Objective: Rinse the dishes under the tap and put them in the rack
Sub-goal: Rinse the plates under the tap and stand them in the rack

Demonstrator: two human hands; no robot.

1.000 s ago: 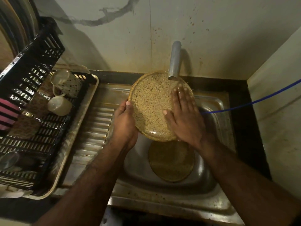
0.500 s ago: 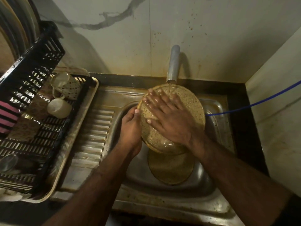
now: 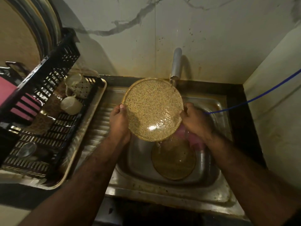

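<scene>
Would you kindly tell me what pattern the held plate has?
The round yellowish plate is finely dark-speckled; head view.

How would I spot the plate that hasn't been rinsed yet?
Find the steel sink below the tap. Flat on its bottom lies a speckled brown plate. Unlike the matching plate held above it, no hand touches it.
</scene>
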